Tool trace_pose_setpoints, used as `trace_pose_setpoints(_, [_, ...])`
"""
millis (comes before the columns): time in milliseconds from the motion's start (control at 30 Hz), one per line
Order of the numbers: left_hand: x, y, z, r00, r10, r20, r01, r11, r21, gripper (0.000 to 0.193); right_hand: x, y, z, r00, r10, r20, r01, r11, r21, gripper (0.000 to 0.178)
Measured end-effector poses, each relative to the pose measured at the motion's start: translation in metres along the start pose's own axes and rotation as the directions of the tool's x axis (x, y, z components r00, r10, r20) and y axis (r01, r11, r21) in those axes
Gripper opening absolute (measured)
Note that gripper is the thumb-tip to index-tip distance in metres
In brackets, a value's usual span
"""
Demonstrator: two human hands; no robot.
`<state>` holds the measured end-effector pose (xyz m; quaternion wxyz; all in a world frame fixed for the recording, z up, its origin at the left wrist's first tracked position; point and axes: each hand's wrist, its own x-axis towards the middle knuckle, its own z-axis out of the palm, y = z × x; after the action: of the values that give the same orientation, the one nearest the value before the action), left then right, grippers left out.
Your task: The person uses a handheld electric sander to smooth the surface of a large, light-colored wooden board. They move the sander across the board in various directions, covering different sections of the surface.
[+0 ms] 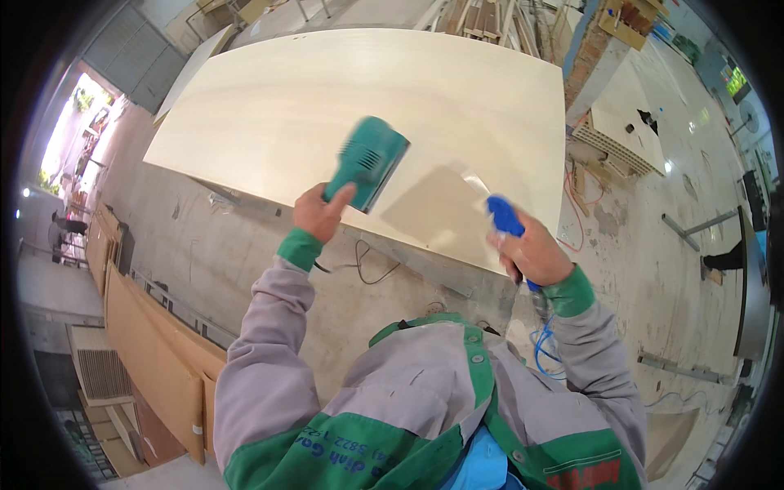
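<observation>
My left hand [321, 214] is closed round the handle of a teal electric sander [369, 159], tilted over the near part of a large pale panel [327, 90]. Whether the sander touches the surface I cannot tell. In my right hand [535, 253] is a blue air blow gun [504, 216], its thin nozzle pointing up and left over the panel's near right part. A blue hose [545, 351] hangs below that hand. Shadow from my body darkens the panel between both tools.
A black cord [371, 263] lies on the floor below the panel. Brown boards [155, 351] lean at the left. Stacked panels [625, 135] stand to the right, near an orange hose [576, 220]. Wood strips [490, 20] are piled behind. A person [61, 233] is far left.
</observation>
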<state>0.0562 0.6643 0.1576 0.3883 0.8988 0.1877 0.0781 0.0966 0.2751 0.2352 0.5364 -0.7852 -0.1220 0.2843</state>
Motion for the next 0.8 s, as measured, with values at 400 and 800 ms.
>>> trace_pose_setpoints(400, [-0.010, -0.020, 0.031, 0.922, -0.188, 0.339, 0.357, 0.066, -0.932, 0.017, 0.054, -0.053, 0.019, 0.971, -0.216, 0.102, 0.228, 0.965, -0.130, 0.047])
trace_pose_setpoints(800, [-0.005, -0.025, 0.041, 0.942, -0.134, 0.309, 0.285, -0.170, -0.943, 0.009, 0.050, -0.019, 0.046, 0.974, -0.200, 0.103, 0.217, 0.958, -0.190, 0.052])
